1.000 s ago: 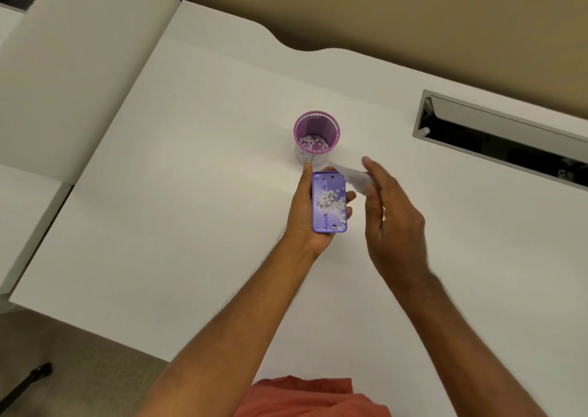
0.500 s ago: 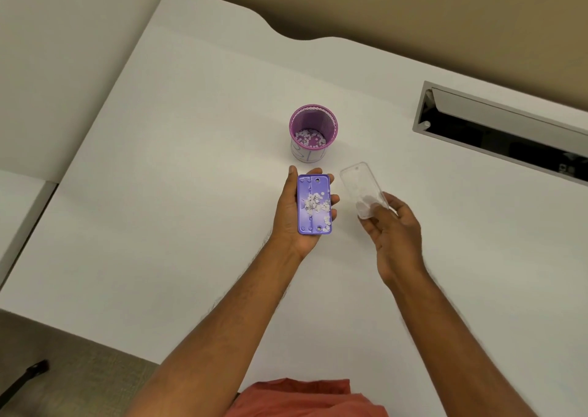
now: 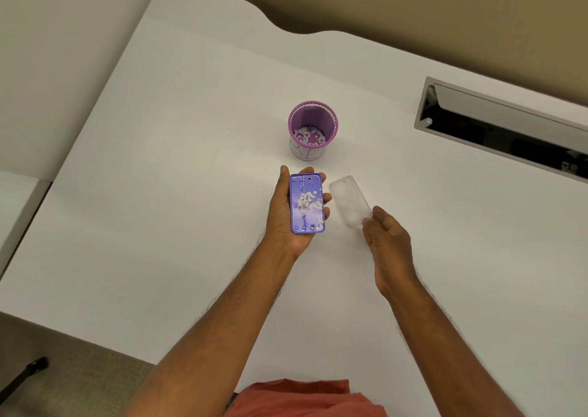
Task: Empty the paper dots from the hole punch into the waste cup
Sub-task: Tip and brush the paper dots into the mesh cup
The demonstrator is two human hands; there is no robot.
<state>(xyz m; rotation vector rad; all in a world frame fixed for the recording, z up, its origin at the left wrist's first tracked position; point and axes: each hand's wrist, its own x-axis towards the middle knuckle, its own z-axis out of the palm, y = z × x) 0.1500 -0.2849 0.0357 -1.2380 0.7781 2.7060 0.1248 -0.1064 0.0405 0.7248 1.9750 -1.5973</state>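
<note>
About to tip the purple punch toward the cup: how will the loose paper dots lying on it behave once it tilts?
The paper dots look thin and very light, so they would probably slide off together and scatter easily. They lie loose on the flat underside of the hole punch in the left hand, with only a low rim visible. Some may cling. Tilting close above the waste cup seems wise.

Matt white desk (image 3: 191,193); frosted plastic cover (image 3: 349,200).
</note>
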